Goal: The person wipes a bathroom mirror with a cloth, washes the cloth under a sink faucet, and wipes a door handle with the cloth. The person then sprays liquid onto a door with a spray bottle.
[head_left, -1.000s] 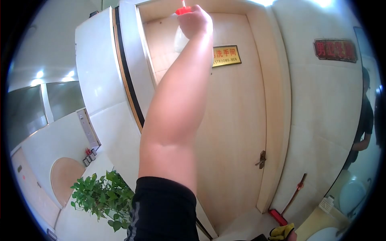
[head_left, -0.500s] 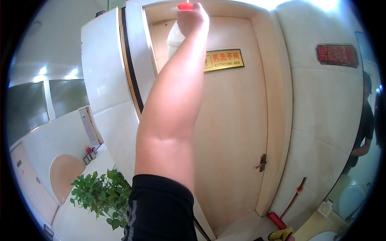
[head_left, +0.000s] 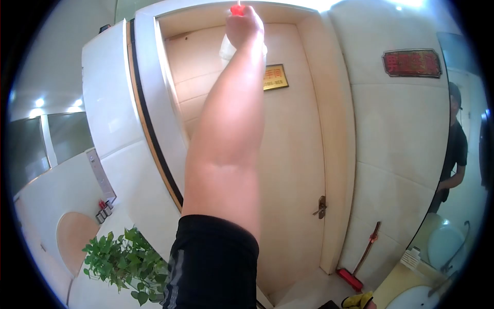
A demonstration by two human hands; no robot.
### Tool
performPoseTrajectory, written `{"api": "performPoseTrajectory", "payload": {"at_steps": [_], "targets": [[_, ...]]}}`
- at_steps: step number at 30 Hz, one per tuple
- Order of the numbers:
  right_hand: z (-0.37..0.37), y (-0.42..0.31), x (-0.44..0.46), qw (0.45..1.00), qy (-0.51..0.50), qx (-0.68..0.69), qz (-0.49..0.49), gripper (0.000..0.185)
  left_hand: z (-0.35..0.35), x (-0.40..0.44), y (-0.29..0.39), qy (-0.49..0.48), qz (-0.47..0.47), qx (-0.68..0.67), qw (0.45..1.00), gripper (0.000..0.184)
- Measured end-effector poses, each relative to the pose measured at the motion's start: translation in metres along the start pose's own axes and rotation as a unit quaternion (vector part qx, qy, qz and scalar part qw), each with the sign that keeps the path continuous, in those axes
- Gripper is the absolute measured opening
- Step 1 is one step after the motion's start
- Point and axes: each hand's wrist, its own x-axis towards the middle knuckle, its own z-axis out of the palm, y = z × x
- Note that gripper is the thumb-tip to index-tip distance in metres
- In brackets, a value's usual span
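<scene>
My left hand (head_left: 244,30) is raised high at the top of the view, its fingers wrapped round the neck of a spray bottle. The bottle's red spray head (head_left: 237,10) shows above the fist. Its translucent white body (head_left: 226,50) hangs below, mostly hidden behind my wrist and forearm. Behind it stands a pale wooden door (head_left: 293,154), whose gold restroom sign (head_left: 276,77) is partly covered by my arm. At the bottom right edge, a small part of my right hand (head_left: 370,305) shows, closed on a yellow and dark cloth (head_left: 356,299).
A red-headed broom (head_left: 351,279) leans against the tiled wall right of the door. Further right are a washbasin (head_left: 411,298) and a mirror (head_left: 458,206) reflecting a person. A leafy plant (head_left: 123,262) stands at lower left. The door has a metal handle (head_left: 321,207).
The view has turned slightly right, so door, broom and plant sit further left. My raised arm now hides more of the door sign. Both hands keep their hold.
</scene>
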Motion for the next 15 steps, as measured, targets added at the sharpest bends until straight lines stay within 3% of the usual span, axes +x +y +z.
{"api": "performPoseTrajectory", "payload": {"at_steps": [2,8,10,13,15], "targets": [[0.031,-0.005,-0.016,1.0,0.008,0.015,0.022,0.055,0.008,-0.006,0.0,-0.037,-0.005,0.01,0.999,0.044],[0.082,-0.015,-0.046,0.974,0.164,-0.077,-0.134,0.054,0.047,-0.009,-0.018,-0.048,-0.005,-0.004,0.999,0.045],[0.083,-0.023,-0.054,0.991,0.004,-0.089,-0.103,0.054,0.06,-0.01,-0.026,-0.05,-0.005,-0.013,0.999,0.045],[0.084,-0.033,-0.055,0.993,-0.046,-0.08,-0.075,0.056,0.078,-0.016,-0.035,-0.054,0.003,-0.008,0.998,0.045],[0.073,-0.033,-0.044,0.994,-0.009,-0.055,-0.092,0.053,0.093,-0.017,-0.041,-0.056,0.01,0.002,0.998,0.046]]}}
